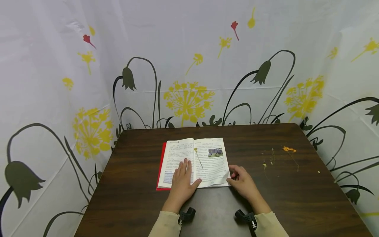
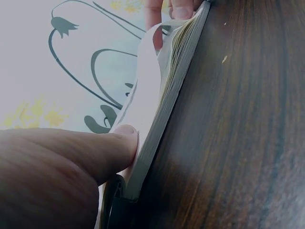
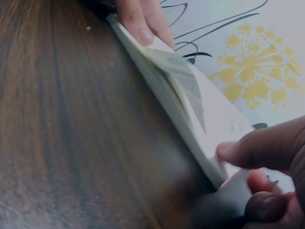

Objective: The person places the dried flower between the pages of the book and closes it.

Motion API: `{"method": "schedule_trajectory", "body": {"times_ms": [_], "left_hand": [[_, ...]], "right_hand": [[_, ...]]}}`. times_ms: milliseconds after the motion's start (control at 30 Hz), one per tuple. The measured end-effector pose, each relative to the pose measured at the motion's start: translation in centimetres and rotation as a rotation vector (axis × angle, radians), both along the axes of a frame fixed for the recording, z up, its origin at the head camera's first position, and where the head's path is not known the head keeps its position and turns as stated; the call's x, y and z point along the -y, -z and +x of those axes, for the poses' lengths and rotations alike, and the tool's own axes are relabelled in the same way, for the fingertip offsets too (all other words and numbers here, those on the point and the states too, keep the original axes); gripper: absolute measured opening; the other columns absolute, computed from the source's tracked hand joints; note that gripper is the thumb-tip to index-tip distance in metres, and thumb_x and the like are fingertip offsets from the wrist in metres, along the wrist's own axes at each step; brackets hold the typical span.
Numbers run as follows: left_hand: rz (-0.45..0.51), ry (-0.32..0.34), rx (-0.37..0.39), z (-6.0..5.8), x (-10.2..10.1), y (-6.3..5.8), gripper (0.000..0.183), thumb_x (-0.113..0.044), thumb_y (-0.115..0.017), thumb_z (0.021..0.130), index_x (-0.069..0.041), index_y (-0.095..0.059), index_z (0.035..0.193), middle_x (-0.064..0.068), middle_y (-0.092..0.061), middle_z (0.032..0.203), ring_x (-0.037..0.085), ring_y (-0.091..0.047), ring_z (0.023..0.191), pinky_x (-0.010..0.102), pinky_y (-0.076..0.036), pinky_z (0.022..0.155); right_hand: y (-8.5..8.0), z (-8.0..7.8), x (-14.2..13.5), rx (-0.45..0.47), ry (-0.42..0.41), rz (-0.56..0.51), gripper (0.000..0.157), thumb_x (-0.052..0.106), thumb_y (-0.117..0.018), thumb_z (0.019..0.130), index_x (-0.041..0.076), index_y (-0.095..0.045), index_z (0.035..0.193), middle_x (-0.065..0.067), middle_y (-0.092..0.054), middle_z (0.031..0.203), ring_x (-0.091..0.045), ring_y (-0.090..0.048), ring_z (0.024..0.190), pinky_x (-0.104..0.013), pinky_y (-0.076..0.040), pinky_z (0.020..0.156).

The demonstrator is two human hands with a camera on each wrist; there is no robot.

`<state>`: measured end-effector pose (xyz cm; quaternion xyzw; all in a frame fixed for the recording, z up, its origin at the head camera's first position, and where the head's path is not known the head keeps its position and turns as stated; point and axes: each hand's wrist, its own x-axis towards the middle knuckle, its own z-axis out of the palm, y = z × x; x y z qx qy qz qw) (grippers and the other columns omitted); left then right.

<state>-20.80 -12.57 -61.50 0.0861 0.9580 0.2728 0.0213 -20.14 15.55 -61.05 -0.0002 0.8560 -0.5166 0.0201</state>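
Note:
An open book (image 1: 211, 172) with a red cover edge lies on the table. My left hand (image 1: 182, 184) rests on its left page, fingers straight, the thumb reaching over the lower part near the fold. At the lower right corner, my right hand (image 1: 243, 183) pinches the page edge (image 3: 193, 90); in the right wrist view that page bows up from the stack. A dried yellow flower (image 1: 198, 158) with a thin stem lies on the right page beside the fold. The left thumb (image 2: 116, 150) presses the book's near edge in the left wrist view.
On the dark wooden table (image 1: 296, 204), to the right of the book, lie an orange flower (image 1: 289, 149) on a stem, a thin dried sprig (image 1: 272, 156) and a small yellow flower (image 1: 265, 165). Behind hangs a flower-printed curtain (image 1: 183, 39).

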Motion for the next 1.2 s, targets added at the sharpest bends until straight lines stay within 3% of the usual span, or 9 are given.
{"method": "schedule_trajectory", "body": {"times_ms": [167,300,400,533,633,833,1033,1100,1200], "left_hand": [[0.002,-0.001,-0.004,0.0,-0.1,0.0,0.096,-0.047,-0.075,0.101,-0.004,-0.028,0.172,0.017,-0.019,0.183,0.04,-0.015,0.171,0.064,-0.017,0.136],[-0.001,0.0,-0.001,0.1,-0.2,0.0,0.095,-0.047,-0.075,0.101,-0.004,-0.028,0.172,0.016,-0.019,0.183,0.04,-0.015,0.171,0.064,-0.017,0.136],[0.004,0.005,-0.012,0.1,-0.2,-0.1,0.095,-0.045,-0.076,0.101,-0.002,-0.029,0.171,0.018,-0.02,0.183,0.042,-0.016,0.171,0.065,-0.018,0.136],[0.012,0.004,-0.02,0.2,-0.2,0.0,0.095,-0.044,-0.076,0.1,-0.001,-0.03,0.171,0.019,-0.022,0.182,0.042,-0.018,0.17,0.065,-0.019,0.135],[0.007,0.004,-0.022,0.2,-0.1,0.1,0.095,-0.044,-0.077,0.1,-0.001,-0.03,0.171,0.019,-0.022,0.182,0.042,-0.018,0.17,0.065,-0.019,0.135],[0.018,0.002,-0.028,0.2,0.0,0.1,0.095,-0.043,-0.078,0.099,-0.001,-0.032,0.17,0.019,-0.024,0.181,0.042,-0.019,0.17,0.064,-0.02,0.135],[0.043,-0.006,-0.034,0.2,0.0,-0.1,0.092,-0.041,-0.078,0.099,-0.001,-0.034,0.169,0.019,-0.027,0.181,0.043,-0.021,0.169,0.065,-0.021,0.135],[0.068,-0.022,-0.063,0.1,-0.1,-0.2,0.084,-0.037,-0.078,0.1,0.0,-0.041,0.166,0.02,-0.032,0.178,0.044,-0.027,0.167,0.066,-0.025,0.133],[0.19,-0.101,-0.141,0.1,-0.3,-0.7,0.058,-0.03,-0.076,0.101,-0.001,-0.062,0.151,0.019,-0.052,0.166,0.044,-0.044,0.158,0.064,-0.036,0.128]], "right_hand": [[-0.1,0.1,0.3,-0.046,0.03,-0.069,0.038,0.006,-0.083,0.093,0.003,-0.073,0.13,-0.01,-0.058,0.101,-0.01,-0.047,0.072,-0.022,-0.042,0.063],[-0.2,0.4,0.9,-0.171,0.009,-0.179,0.035,0.009,-0.079,0.099,0.005,-0.073,0.133,-0.015,-0.061,0.111,-0.009,-0.053,0.073,-0.022,-0.047,0.064],[-0.3,0.9,1.8,-0.251,-0.065,-0.251,0.041,0.01,-0.075,0.102,0.004,-0.067,0.142,-0.02,-0.06,0.126,-0.012,-0.06,0.089,-0.021,-0.054,0.073],[0.0,1.2,3.2,-0.229,-0.172,-0.414,0.057,0.005,-0.072,0.103,-0.001,-0.048,0.155,-0.027,-0.051,0.149,-0.018,-0.063,0.12,-0.019,-0.057,0.094],[0.6,1.3,4.2,-0.215,-0.247,-0.486,0.071,-0.001,-0.073,0.1,-0.006,-0.034,0.159,-0.033,-0.041,0.156,-0.026,-0.059,0.132,-0.018,-0.053,0.107],[1.5,1.2,5.0,-0.264,-0.302,-0.398,0.084,-0.002,-0.082,0.094,-0.008,-0.03,0.16,-0.032,-0.035,0.159,-0.046,-0.052,0.137,-0.026,-0.052,0.116],[1.6,1.3,4.9,-0.275,-0.324,-0.222,0.076,0.011,-0.084,0.095,0.007,-0.044,0.16,-0.022,-0.04,0.15,-0.04,-0.055,0.131,-0.044,-0.057,0.113],[1.5,1.3,4.9,-0.297,-0.345,-0.171,0.07,0.014,-0.084,0.097,0.011,-0.05,0.158,-0.02,-0.042,0.146,-0.039,-0.056,0.13,-0.046,-0.056,0.114],[1.3,1.5,4.9,-0.317,-0.37,-0.116,0.063,0.018,-0.082,0.099,0.013,-0.057,0.156,-0.016,-0.044,0.146,-0.036,-0.056,0.133,-0.043,-0.055,0.115]]}}
